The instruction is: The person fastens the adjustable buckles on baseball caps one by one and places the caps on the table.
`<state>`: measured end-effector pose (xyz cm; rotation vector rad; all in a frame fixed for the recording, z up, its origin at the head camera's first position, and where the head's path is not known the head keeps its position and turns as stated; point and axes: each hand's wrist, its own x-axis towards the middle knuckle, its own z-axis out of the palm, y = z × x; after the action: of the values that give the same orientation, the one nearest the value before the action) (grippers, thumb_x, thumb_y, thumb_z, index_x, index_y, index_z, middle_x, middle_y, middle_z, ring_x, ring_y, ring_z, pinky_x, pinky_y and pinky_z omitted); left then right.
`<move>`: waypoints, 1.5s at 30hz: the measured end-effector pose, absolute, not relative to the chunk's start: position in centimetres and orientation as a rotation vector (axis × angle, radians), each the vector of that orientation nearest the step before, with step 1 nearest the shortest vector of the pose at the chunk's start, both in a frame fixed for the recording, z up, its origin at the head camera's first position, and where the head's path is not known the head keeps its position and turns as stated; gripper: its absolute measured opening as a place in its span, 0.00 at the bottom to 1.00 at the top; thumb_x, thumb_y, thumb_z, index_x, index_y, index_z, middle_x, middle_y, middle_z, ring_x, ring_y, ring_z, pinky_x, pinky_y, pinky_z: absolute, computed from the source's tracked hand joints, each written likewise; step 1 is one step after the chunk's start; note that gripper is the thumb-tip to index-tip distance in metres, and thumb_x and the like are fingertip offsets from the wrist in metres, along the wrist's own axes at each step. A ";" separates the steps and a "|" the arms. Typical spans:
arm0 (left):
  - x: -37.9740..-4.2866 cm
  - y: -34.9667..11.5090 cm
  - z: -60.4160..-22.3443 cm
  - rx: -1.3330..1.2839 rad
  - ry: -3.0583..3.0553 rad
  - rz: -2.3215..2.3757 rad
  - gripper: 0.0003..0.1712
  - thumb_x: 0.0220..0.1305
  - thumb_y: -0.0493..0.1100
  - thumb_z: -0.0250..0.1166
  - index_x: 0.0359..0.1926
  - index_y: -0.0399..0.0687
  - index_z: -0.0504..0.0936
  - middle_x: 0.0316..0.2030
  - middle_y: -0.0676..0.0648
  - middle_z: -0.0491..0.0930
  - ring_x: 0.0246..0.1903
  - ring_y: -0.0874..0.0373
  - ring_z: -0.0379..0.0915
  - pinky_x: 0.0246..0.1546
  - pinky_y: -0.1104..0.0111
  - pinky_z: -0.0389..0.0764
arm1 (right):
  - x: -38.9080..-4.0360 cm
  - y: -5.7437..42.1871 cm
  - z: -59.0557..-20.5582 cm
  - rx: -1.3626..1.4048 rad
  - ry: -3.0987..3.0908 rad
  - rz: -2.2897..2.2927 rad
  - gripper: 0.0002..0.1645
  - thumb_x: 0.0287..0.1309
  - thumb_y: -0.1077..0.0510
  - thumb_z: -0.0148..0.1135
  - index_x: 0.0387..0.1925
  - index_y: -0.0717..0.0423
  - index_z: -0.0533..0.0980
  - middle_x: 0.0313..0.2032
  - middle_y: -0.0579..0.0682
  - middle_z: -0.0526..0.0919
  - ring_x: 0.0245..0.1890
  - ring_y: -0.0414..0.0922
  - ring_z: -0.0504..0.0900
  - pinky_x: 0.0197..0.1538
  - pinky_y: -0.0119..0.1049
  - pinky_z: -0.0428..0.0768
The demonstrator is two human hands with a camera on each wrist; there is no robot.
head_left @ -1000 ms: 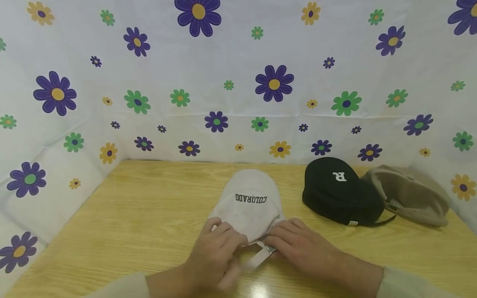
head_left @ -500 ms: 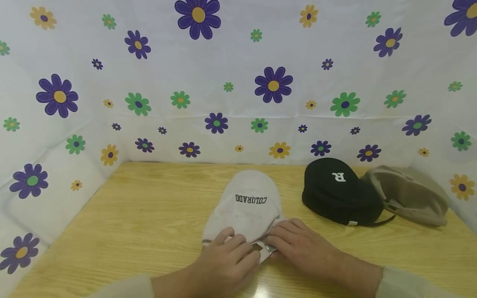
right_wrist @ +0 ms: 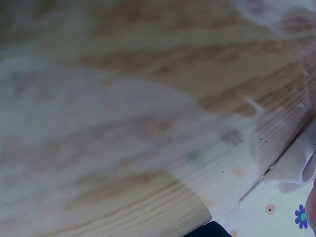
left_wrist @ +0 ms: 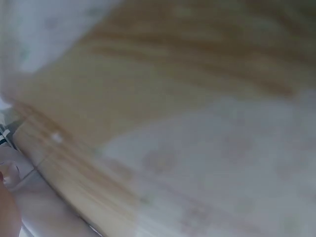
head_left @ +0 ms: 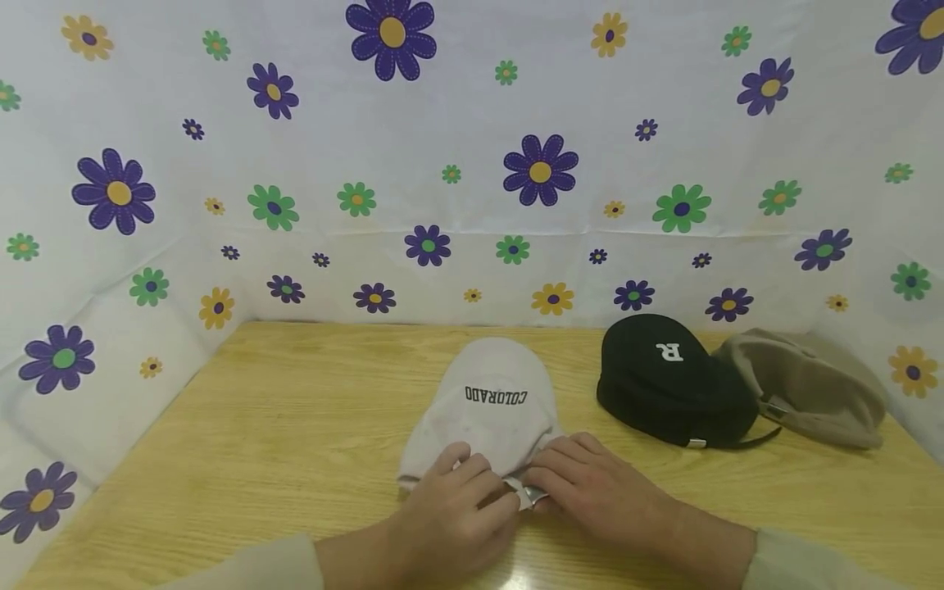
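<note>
A pale baseball cap [head_left: 494,418] lettered COLORADO lies on the table in the middle of the head view, its back strap facing me. My left hand [head_left: 459,512] has its fingers curled at the strap [head_left: 515,490], pinching near its end. On the other side, my right hand [head_left: 597,492] grips the cap's edge beside the metal buckle [head_left: 535,493]. The thumbs and the strap's tail are mostly hidden under the hands. In the right wrist view, pale cap cloth [right_wrist: 294,165] shows at the right edge beside a fingertip.
A black cap [head_left: 667,385] with a white R stands to the right on the wooden table [head_left: 295,426]. Behind it leans a tan cap [head_left: 819,385]. A white cloth [head_left: 442,106] printed with flowers hangs around the back and sides.
My left hand has moved right along the strap to the buckle, and the strap's loose tail is now covered. My right hand has stayed in place.
</note>
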<state>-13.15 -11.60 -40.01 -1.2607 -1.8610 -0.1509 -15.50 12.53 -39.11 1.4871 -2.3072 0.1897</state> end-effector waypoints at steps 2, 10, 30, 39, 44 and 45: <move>-13.3 -11.6 -40.0 -1.259 -1.854 -0.158 0.10 0.64 0.46 0.54 0.28 0.54 0.79 0.27 0.56 0.77 0.28 0.59 0.69 0.42 0.62 0.68 | -15.5 12.5 -39.1 1.484 -2.310 0.186 0.15 0.68 0.46 0.58 0.53 0.44 0.76 0.51 0.37 0.80 0.53 0.37 0.74 0.57 0.34 0.74; -12.8 -11.9 -40.5 -1.297 -1.796 -0.174 0.14 0.67 0.44 0.50 0.24 0.55 0.76 0.26 0.58 0.76 0.26 0.62 0.68 0.39 0.66 0.67 | -14.7 12.2 -39.8 1.526 -2.258 0.227 0.15 0.71 0.45 0.54 0.53 0.45 0.75 0.50 0.38 0.79 0.51 0.36 0.74 0.55 0.32 0.72; -13.5 -11.8 -40.7 -1.306 -1.757 -0.127 0.13 0.68 0.43 0.51 0.29 0.54 0.79 0.27 0.57 0.75 0.28 0.63 0.68 0.38 0.66 0.67 | -14.7 12.2 -39.9 1.486 -2.296 0.247 0.16 0.70 0.45 0.54 0.54 0.44 0.75 0.51 0.36 0.78 0.52 0.34 0.73 0.54 0.31 0.71; -13.8 -11.8 -40.5 -1.298 -1.748 -0.108 0.13 0.69 0.43 0.51 0.30 0.55 0.80 0.27 0.57 0.75 0.28 0.63 0.69 0.39 0.66 0.67 | -15.1 12.3 -39.7 1.483 -2.292 0.232 0.15 0.71 0.45 0.54 0.54 0.42 0.75 0.51 0.35 0.79 0.52 0.34 0.73 0.55 0.31 0.72; -14.1 -11.8 -40.2 -1.305 -1.712 -0.090 0.12 0.67 0.42 0.52 0.30 0.54 0.81 0.28 0.57 0.76 0.28 0.63 0.70 0.39 0.66 0.68 | -15.3 12.2 -39.5 1.481 -2.263 0.209 0.16 0.70 0.45 0.54 0.53 0.44 0.76 0.51 0.36 0.79 0.52 0.35 0.74 0.55 0.32 0.73; -14.2 -11.8 -40.1 -1.305 -1.705 -0.086 0.12 0.67 0.42 0.52 0.30 0.54 0.81 0.28 0.57 0.76 0.28 0.63 0.70 0.39 0.66 0.68 | -15.4 12.2 -39.4 1.479 -2.259 0.206 0.16 0.70 0.45 0.54 0.53 0.44 0.76 0.50 0.36 0.79 0.52 0.35 0.74 0.54 0.32 0.73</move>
<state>-14.18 -11.80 -40.08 -1.3048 -1.7046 -0.0857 -15.39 12.22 -39.40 1.4790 -2.2589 0.2056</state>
